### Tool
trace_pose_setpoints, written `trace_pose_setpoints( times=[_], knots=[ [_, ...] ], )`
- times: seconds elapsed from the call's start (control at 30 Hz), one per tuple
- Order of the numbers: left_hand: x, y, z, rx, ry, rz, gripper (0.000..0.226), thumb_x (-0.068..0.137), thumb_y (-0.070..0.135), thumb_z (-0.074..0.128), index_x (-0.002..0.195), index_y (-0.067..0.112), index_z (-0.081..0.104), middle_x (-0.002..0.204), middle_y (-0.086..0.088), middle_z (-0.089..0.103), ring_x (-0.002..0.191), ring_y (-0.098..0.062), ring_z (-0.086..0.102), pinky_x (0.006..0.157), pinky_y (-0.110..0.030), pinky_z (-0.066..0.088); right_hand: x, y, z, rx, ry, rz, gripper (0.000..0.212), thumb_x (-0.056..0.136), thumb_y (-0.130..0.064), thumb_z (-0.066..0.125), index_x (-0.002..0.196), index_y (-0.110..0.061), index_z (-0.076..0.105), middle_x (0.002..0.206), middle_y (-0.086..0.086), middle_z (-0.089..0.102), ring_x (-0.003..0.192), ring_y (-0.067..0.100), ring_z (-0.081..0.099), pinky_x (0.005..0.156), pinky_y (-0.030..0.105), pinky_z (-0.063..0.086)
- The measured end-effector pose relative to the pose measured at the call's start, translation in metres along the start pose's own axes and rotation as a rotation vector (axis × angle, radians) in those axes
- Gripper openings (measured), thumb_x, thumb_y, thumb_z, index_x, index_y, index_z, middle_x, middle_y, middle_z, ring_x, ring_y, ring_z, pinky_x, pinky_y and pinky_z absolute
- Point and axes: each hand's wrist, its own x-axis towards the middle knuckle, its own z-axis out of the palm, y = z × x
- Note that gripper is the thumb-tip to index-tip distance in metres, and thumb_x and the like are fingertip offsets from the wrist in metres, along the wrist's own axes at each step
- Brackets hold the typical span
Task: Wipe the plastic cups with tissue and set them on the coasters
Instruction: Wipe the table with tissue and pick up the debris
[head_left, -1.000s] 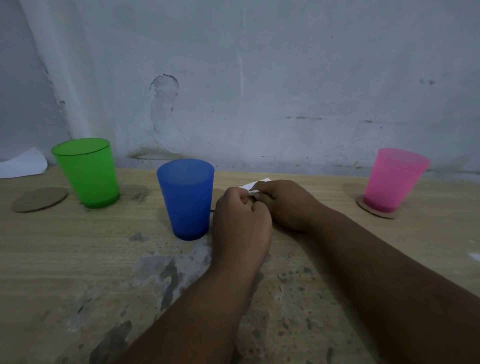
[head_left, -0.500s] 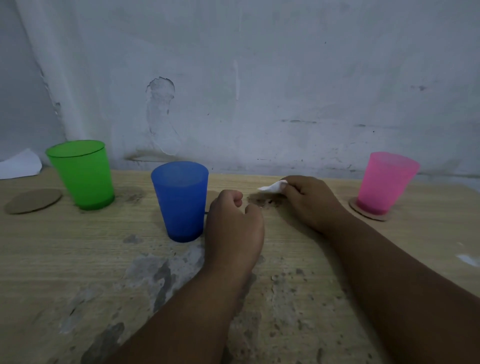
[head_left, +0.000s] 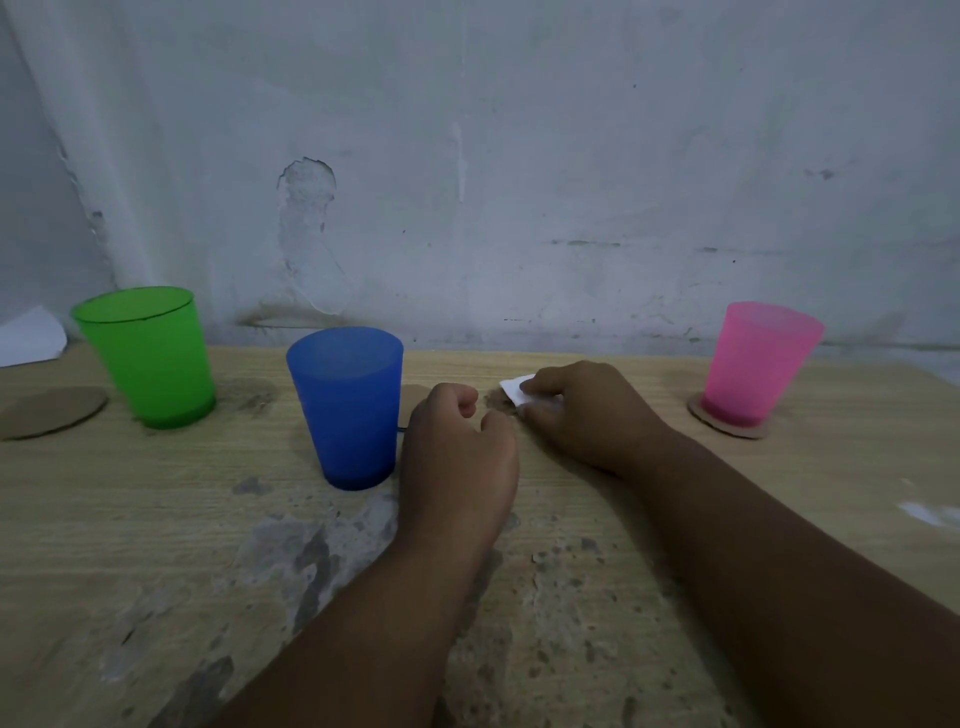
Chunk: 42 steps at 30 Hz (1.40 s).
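Three plastic cups stand upright on the wooden table (head_left: 156, 519). The green cup (head_left: 148, 356) is at the far left, beside a bare cardboard coaster (head_left: 49, 413). The blue cup (head_left: 348, 408) stands left of centre, directly on the table. At the right, the pink cup (head_left: 756, 364) rests on a coaster (head_left: 727, 423). My right hand (head_left: 587, 413) lies on the table and pinches a small white tissue (head_left: 517, 389). My left hand (head_left: 457, 457) is a loose fist just right of the blue cup, holding nothing. Part of another coaster (head_left: 415, 395) shows behind the left hand.
A rough grey wall (head_left: 519, 182) rises right behind the table. A white paper sheet (head_left: 31, 338) lies at the far left edge. A small white scrap (head_left: 930, 512) sits on the table at the right. The tabletop has worn grey patches near me.
My hands have come apart: the right hand drew the tissue away to the right and then back a little. The left hand stayed by the blue cup, empty. The cups have not moved.
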Motion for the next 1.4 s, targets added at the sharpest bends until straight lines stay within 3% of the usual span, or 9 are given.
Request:
trace_pose_setpoints(
  times=[0.13, 0.2, 0.37, 0.5, 0.77, 0.97, 1.07, 1.23, 1.4],
  knots=[
    [-0.001, 0.001, 0.000, -0.005, -0.003, -0.010, 0.034, 0.094, 0.021, 0.054, 0.128, 0.024, 0.058, 0.123, 0.010, 0.059, 0.108, -0.010, 0.057, 0.094, -0.041, 0.054, 0.004, 0.004, -0.002, -0.012, -0.057, 0.032, 0.024, 0.092, -0.023, 0.056, 0.082, -0.009, 0.071, 0.089, 0.008, 0.069, 0.090, 0.025, 0.062, 0.079, 0.034, 0.047],
    [-0.001, 0.001, 0.000, -0.011, -0.003, -0.013, 0.034, 0.093, 0.021, 0.054, 0.127, 0.024, 0.058, 0.123, 0.010, 0.059, 0.107, -0.011, 0.058, 0.092, -0.041, 0.055, 0.005, 0.007, -0.003, -0.004, -0.072, 0.040, 0.020, 0.091, -0.017, 0.056, 0.086, -0.008, 0.072, 0.094, 0.010, 0.070, 0.093, 0.024, 0.061, 0.083, 0.034, 0.047],
    [-0.001, 0.001, 0.000, 0.002, -0.009, -0.014, 0.034, 0.094, 0.021, 0.054, 0.128, 0.024, 0.057, 0.123, 0.009, 0.059, 0.107, -0.011, 0.058, 0.092, -0.041, 0.055, 0.005, 0.006, -0.005, 0.035, -0.057, 0.039, 0.017, 0.089, -0.022, 0.064, 0.100, -0.022, 0.077, 0.096, -0.007, 0.066, 0.089, 0.008, 0.056, 0.078, 0.024, 0.039],
    [-0.001, 0.002, 0.000, -0.001, -0.017, -0.014, 0.034, 0.095, 0.021, 0.054, 0.128, 0.025, 0.056, 0.124, 0.009, 0.059, 0.107, -0.011, 0.059, 0.091, -0.041, 0.056, 0.009, 0.008, 0.000, 0.031, -0.012, 0.050, 0.010, 0.087, -0.024, 0.067, 0.092, -0.025, 0.076, 0.088, -0.014, 0.060, 0.082, 0.004, 0.053, 0.073, 0.021, 0.034],
    [-0.002, 0.001, 0.000, -0.004, -0.018, -0.006, 0.033, 0.094, 0.021, 0.054, 0.127, 0.025, 0.056, 0.124, 0.009, 0.059, 0.108, -0.012, 0.058, 0.092, -0.042, 0.055, 0.014, 0.007, 0.010, -0.020, 0.044, 0.046, 0.013, 0.089, -0.018, 0.058, 0.080, -0.017, 0.067, 0.089, -0.002, 0.067, 0.084, 0.016, 0.060, 0.072, 0.034, 0.050],
    [-0.002, 0.002, 0.000, -0.011, -0.021, 0.001, 0.034, 0.094, 0.022, 0.054, 0.128, 0.025, 0.056, 0.125, 0.009, 0.058, 0.106, -0.012, 0.059, 0.090, -0.042, 0.056, 0.018, 0.003, 0.004, 0.209, 0.328, 0.163, 0.012, 0.097, -0.021, 0.052, 0.087, -0.017, 0.057, 0.080, -0.008, 0.059, 0.072, 0.003, 0.053, 0.058, 0.021, 0.039],
    [-0.003, 0.004, 0.001, -0.013, -0.029, -0.001, 0.035, 0.093, 0.022, 0.054, 0.128, 0.025, 0.056, 0.124, 0.009, 0.058, 0.105, -0.013, 0.060, 0.088, -0.043, 0.057, 0.021, -0.006, 0.002, 0.232, 0.350, 0.122, 0.009, 0.098, -0.021, 0.052, 0.090, -0.018, 0.057, 0.080, -0.007, 0.059, 0.070, 0.001, 0.052, 0.056, 0.017, 0.036],
    [-0.002, 0.003, -0.001, 0.005, -0.040, -0.002, 0.035, 0.094, 0.022, 0.052, 0.129, 0.027, 0.055, 0.126, 0.009, 0.057, 0.105, -0.012, 0.059, 0.089, -0.043, 0.057, 0.019, -0.012, 0.013, 0.039, 0.214, 0.020, 0.009, 0.097, -0.019, 0.049, 0.095, -0.016, 0.058, 0.085, 0.003, 0.066, 0.075, 0.020, 0.059, 0.066, 0.038, 0.051],
    [-0.002, 0.002, -0.001, -0.009, -0.033, -0.004, 0.035, 0.094, 0.023, 0.052, 0.129, 0.027, 0.055, 0.127, 0.010, 0.057, 0.105, -0.013, 0.059, 0.089, -0.043, 0.057, 0.019, -0.007, 0.007, -0.002, 0.103, 0.079, 0.024, 0.091, -0.011, 0.056, 0.108, -0.017, 0.072, 0.105, 0.006, 0.073, 0.096, 0.024, 0.067, 0.084, 0.033, 0.053]
  ],
)
